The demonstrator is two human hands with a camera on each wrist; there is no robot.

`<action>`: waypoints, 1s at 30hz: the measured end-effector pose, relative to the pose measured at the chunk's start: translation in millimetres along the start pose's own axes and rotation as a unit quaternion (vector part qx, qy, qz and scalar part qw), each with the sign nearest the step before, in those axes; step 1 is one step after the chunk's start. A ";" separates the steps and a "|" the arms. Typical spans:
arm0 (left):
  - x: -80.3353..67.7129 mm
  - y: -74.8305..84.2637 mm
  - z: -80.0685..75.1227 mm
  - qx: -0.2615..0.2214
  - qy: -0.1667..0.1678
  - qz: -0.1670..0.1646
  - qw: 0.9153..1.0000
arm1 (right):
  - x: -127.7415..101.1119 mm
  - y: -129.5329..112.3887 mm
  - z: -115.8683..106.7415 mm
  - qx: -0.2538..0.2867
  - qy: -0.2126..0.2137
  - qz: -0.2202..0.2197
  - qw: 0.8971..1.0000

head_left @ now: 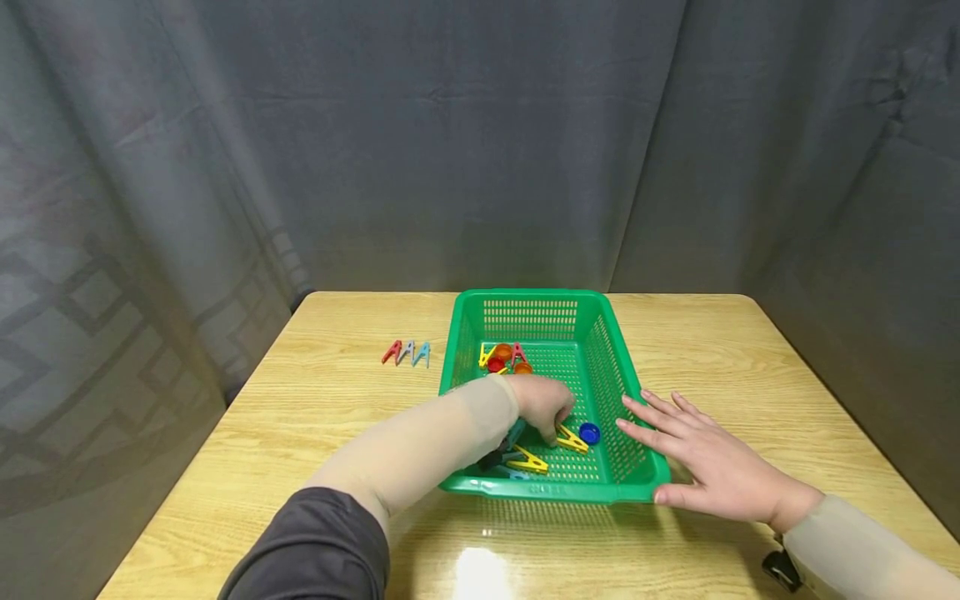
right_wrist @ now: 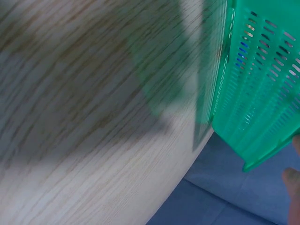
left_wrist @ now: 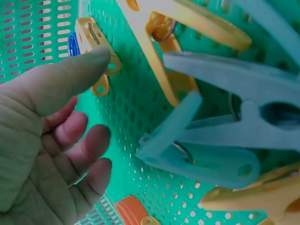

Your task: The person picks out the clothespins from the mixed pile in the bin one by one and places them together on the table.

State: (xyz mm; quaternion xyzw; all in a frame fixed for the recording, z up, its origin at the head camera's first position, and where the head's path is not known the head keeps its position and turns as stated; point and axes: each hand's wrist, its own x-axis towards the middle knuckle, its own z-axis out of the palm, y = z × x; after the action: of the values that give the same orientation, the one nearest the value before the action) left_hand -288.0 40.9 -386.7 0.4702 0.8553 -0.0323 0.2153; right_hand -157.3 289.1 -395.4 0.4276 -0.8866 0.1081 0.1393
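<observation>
From the head view, your left hand [head_left: 543, 404] is down inside the green basket [head_left: 633, 479], fingers curling toward the yellow clip [head_left: 572, 439] beside the blue cap [head_left: 589, 432]; nothing is pinched yet. Your right hand [head_left: 708, 454] lies flat, fingers straight, against the basket's right wall, so keep bracing there. At the left wrist, your thumb [left_wrist: 70, 75] touches that yellow clip [left_wrist: 96, 47]; bring a finger opposite before lifting. The right wrist view shows only the basket wall [right_wrist: 262, 79] over the table [right_wrist: 93, 117].
</observation>
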 end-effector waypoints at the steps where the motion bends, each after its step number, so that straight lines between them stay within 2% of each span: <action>1: -0.1 -0.1 -0.1 0.000 0.006 -0.004 1.000 | 0.0 0.1 -0.2 0.000 0.000 0.000 1.000; 3: -0.3 0.2 -0.2 0.002 0.010 -0.007 1.000 | 0.1 0.3 -0.5 -0.001 0.000 -0.001 1.000; 7: -1.1 1.2 1.2 0.007 -0.005 -0.014 1.000 | 0.2 0.3 -0.8 -0.004 -0.001 0.000 1.000; 14: 3.0 -1.1 3.9 0.014 -0.002 0.016 1.000 | -0.6 -0.2 0.4 -0.004 0.001 0.000 1.000; 22: -2.0 -3.4 -4.5 -0.044 0.021 0.025 0.999 | 0.0 -0.1 0.4 -0.005 0.006 -0.004 1.000; 30: -10.4 -7.8 -19.2 -0.118 0.041 0.020 0.992 | 0.9 -0.5 -0.6 -0.003 0.008 -0.006 1.000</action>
State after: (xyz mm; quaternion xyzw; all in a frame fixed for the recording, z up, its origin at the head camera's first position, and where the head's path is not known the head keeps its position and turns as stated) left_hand -296.0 33.3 -366.4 0.4594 0.8518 0.0923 0.2343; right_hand -157.3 288.3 -394.5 0.4312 -0.8835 0.1078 0.1481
